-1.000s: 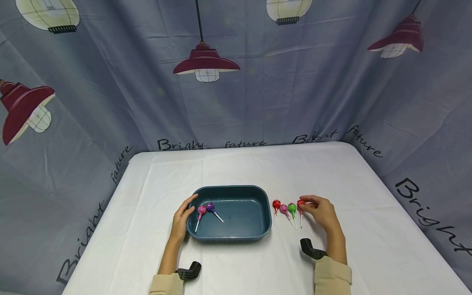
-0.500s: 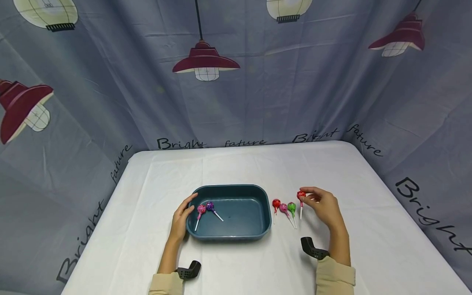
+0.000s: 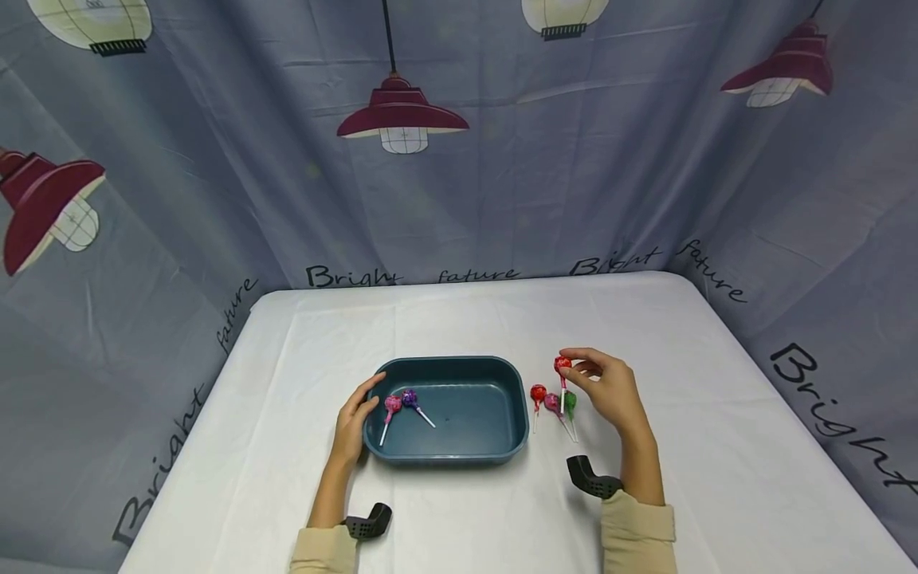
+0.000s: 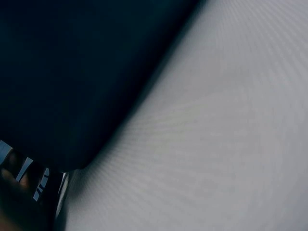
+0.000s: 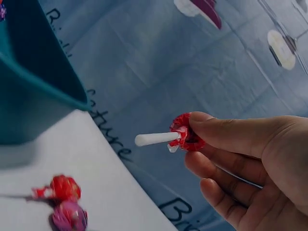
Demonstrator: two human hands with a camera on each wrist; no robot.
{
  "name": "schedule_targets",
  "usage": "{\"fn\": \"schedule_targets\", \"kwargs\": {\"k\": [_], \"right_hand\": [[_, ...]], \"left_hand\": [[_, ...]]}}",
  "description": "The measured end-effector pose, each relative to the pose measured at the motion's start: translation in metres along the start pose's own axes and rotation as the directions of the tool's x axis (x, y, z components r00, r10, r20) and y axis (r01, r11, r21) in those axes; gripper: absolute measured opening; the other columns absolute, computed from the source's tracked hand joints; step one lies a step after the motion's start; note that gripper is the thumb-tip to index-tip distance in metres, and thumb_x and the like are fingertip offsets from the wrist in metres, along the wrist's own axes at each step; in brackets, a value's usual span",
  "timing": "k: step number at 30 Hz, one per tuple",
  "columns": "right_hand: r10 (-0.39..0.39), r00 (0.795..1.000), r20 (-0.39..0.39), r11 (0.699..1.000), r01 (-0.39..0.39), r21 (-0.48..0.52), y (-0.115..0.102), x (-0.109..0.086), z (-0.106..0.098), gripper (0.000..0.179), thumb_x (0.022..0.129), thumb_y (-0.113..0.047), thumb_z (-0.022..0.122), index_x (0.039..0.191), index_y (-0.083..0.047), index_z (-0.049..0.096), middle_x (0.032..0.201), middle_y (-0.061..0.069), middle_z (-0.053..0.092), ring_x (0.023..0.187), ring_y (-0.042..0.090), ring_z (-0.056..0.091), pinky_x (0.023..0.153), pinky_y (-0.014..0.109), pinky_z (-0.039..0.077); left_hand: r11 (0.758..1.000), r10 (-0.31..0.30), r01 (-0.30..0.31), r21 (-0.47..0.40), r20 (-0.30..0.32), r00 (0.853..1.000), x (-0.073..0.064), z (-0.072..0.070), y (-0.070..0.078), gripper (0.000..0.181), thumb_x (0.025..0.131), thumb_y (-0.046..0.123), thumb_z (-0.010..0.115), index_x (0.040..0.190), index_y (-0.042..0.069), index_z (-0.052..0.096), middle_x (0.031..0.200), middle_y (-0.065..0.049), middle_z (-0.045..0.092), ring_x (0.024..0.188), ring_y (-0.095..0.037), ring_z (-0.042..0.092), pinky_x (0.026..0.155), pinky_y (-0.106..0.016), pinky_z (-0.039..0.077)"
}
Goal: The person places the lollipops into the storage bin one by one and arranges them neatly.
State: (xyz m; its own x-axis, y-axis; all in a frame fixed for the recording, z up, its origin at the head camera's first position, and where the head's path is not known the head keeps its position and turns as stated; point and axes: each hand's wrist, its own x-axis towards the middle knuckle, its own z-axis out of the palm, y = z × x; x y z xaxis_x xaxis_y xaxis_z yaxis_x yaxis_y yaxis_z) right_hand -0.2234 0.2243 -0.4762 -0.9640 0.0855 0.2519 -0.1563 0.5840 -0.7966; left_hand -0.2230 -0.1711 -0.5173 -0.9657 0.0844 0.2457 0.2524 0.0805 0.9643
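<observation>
A red lollipop [image 3: 562,365] is pinched by its wrapped head between the thumb and fingers of my right hand [image 3: 608,388], raised above the table with its white stick hanging down. In the right wrist view the same lollipop [image 5: 180,132] has its stick pointing left. Beneath it on the tablecloth lie another red lollipop [image 3: 538,393], a pink one [image 3: 551,402] and a green one [image 3: 570,401], partly covered. My left hand [image 3: 353,422] rests against the left rim of a dark teal tray [image 3: 448,460]. Inside the tray are a pink lollipop [image 3: 392,404] and a purple lollipop [image 3: 409,398].
A white cloth covers the table [image 3: 459,319]. Behind and around it hangs a grey-blue curtain [image 3: 459,207] printed with lamps and lettering. A black wrist camera [image 3: 369,521] is on the left wrist and another black camera [image 3: 592,477] on the right.
My right hand has lifted the red lollipop off the table and carried it left, over the green one. My left hand and the tray have stayed in place.
</observation>
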Motion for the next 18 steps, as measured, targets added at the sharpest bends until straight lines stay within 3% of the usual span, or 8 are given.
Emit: {"fn": "schedule_targets", "kwargs": {"k": [4,18], "right_hand": [[-0.007,1.0,0.022,1.0,0.007,-0.012,-0.036,-0.002,0.001,0.032,0.084,-0.029,0.068,0.11,-0.011,0.068,0.092,0.008,0.065,0.083,0.023,0.056,0.065,0.033,0.045],[-0.109,0.987,0.116,0.989,0.095,0.114,-0.08,0.011,0.05,0.028,0.081,-0.022,0.071,0.108,-0.015,0.069,0.089,0.003,0.068,0.08,0.018,0.06,0.058,0.029,0.047]], "left_hand": [[1.0,-0.001,0.001,-0.002,0.004,1.0,0.0,0.0,0.0,0.037,0.095,0.0,0.041,0.131,-0.002,0.049,0.136,-0.016,0.045,0.132,-0.024,0.031,0.103,-0.016,0.024],[0.999,-0.041,0.041,-0.001,-0.003,0.999,-0.001,0.0,0.001,0.037,0.095,0.001,0.041,0.131,0.0,0.049,0.138,-0.013,0.045,0.132,-0.022,0.03,0.104,-0.019,0.023]]}}
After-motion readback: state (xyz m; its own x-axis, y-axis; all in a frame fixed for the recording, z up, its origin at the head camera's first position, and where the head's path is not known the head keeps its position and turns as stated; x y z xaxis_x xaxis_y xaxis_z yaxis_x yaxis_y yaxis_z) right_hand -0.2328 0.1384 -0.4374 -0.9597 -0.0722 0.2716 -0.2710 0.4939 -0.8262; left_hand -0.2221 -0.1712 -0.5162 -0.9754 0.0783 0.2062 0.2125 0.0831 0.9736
